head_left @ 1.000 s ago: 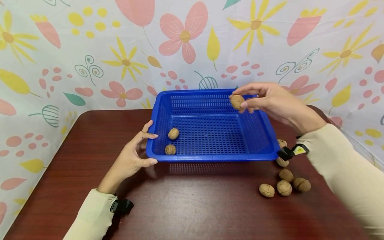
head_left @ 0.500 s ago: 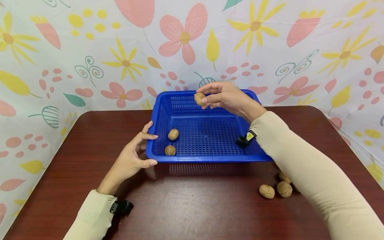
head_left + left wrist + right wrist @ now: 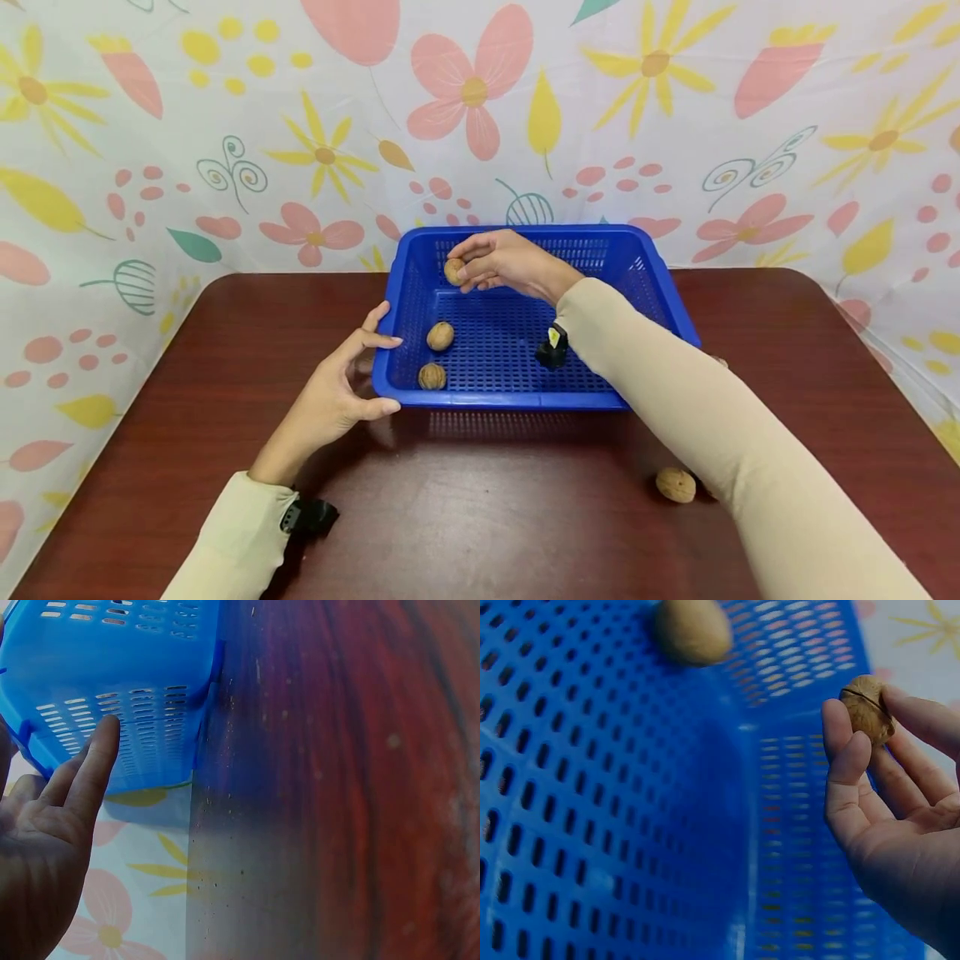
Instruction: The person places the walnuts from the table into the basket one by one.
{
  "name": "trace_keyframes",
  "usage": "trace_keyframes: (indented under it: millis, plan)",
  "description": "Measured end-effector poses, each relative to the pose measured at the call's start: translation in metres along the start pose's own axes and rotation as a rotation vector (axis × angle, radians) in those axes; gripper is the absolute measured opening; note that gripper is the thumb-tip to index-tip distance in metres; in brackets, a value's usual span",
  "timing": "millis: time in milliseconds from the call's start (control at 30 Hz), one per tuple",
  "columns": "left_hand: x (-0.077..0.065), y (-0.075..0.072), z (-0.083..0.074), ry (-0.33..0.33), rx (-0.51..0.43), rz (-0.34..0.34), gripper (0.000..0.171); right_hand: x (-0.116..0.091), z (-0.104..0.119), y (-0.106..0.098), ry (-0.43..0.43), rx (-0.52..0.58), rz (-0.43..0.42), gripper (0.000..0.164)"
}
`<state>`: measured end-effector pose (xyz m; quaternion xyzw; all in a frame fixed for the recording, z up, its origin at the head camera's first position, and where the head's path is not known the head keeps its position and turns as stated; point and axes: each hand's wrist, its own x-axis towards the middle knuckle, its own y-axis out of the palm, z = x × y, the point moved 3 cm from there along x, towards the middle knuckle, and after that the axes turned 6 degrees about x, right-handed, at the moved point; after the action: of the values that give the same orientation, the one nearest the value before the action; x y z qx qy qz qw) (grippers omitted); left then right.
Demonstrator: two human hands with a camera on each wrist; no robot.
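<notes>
A blue plastic basket with slotted walls stands on the table. My left hand holds its left end, with the index finger over the rim and the thumb at the front corner. In the left wrist view, other fingers lie along the outer wall. Over the basket's back left part, my right hand pinches a walnut between thumb and fingertips, above the basket floor. Two walnuts lie inside near the left wall, one walnut behind another walnut.
On the table, right of the basket, lies a loose walnut; the right sleeve partly hides others there. A flower-patterned cloth hangs behind the table. Each wrist carries a small black camera.
My right hand has carried its walnut leftward across the basket and lower, from the right rim to the back left. The left hand has kept its place on the basket.
</notes>
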<state>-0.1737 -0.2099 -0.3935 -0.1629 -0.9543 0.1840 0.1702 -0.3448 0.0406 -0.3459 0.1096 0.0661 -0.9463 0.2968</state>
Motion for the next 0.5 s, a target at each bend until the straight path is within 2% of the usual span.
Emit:
trace_keyframes:
  millis: [367, 500]
  plan:
    - [0.002, 0.001, 0.002, 0.023, -0.003, 0.005, 0.064, 0.022, -0.026, 0.012, 0.108, -0.129, 0.043, 0.041]
    - [0.001, 0.000, 0.002, 0.019, -0.005, 0.004, 0.065, 0.027, -0.031, 0.016, 0.124, -0.182, 0.058, 0.039]
